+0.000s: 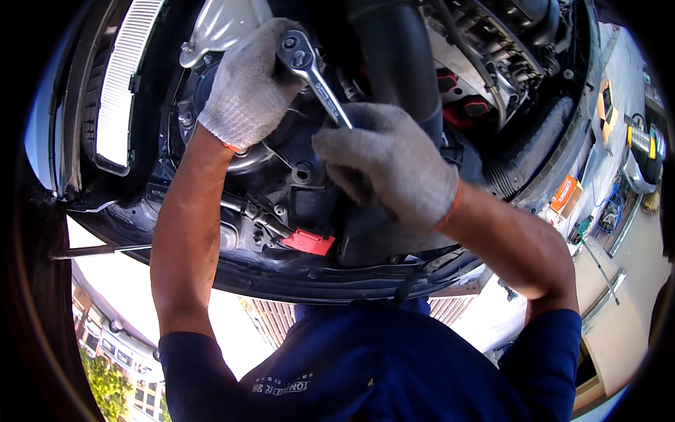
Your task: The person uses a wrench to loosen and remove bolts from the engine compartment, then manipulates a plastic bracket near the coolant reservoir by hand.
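Observation:
My left hand (249, 84), in a grey knit glove, is closed right beside the head of a steel ratchet (318, 84); what lies inside its curled fingers is hidden. My right hand (387, 165), gloved too, is closed at the lower end of the ratchet handle. Both are over a dark engine bay. A silver metal shield (218, 21) is above my left hand, a black duct (394, 49) rises behind my right, and a red plastic cover (309, 241) sits below them on black parts.
Engine hoses and metal parts (503, 49) fill the upper right. A white pleated filter (121, 91) stands at left. The bay's front edge (313, 274) curves below my arms. Outside at right lie an orange box (566, 197), cardboard (606, 112) and other items on the pale ground.

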`<state>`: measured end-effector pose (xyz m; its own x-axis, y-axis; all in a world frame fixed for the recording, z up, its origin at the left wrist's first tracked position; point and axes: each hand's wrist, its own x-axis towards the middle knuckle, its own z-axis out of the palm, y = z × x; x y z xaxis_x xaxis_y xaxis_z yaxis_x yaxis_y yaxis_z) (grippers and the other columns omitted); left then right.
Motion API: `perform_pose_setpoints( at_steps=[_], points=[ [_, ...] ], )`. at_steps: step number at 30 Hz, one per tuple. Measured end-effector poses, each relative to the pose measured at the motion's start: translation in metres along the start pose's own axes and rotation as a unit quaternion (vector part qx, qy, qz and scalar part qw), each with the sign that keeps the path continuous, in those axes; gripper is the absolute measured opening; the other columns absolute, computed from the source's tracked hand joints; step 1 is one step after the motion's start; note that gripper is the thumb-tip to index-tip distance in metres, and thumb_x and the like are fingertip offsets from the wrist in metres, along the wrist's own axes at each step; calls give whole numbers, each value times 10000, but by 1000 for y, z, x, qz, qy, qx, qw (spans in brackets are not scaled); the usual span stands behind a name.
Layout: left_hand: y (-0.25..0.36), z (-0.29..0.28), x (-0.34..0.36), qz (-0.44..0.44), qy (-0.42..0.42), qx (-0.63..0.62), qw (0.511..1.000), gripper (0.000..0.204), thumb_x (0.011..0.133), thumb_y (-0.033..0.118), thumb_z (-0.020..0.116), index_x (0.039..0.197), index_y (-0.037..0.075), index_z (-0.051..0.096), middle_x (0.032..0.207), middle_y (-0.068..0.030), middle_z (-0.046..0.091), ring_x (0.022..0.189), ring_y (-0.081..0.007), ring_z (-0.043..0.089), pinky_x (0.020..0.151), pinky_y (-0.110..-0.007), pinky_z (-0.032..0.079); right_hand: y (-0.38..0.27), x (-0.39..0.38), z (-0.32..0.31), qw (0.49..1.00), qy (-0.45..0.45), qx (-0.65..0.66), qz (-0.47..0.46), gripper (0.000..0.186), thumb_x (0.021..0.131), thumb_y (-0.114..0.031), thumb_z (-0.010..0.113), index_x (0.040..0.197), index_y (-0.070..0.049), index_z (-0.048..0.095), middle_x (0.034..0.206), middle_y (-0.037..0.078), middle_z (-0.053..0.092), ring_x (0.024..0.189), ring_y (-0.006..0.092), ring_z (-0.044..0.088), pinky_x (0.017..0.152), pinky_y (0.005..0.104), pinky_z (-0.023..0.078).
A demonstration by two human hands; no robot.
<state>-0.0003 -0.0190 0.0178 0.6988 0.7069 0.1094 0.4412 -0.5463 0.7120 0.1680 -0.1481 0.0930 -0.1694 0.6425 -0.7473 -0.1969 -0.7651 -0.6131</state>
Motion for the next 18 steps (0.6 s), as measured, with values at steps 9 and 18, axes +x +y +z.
perform_pose_setpoints(
  at_steps=[9,18],
  points=[
    [-20,-4,7,33,-35,-24,999,391,925,244,816,1232,95,625,1017,-69,727,922,-182,742,797,-311,593,30,49,139,912,261,249,-195,192,949,-157,622,995,29,620,791,47,649,685,115,576,611,291,477],
    [11,-11,13,-62,-46,-49,996,282,887,80,794,1111,28,632,930,-117,736,879,-238,741,798,-360,576,-47,0,-88,849,0,-496,-181,278,956,-228,674,1073,20,717,830,111,684,766,194,712,685,338,588]
  ],
)
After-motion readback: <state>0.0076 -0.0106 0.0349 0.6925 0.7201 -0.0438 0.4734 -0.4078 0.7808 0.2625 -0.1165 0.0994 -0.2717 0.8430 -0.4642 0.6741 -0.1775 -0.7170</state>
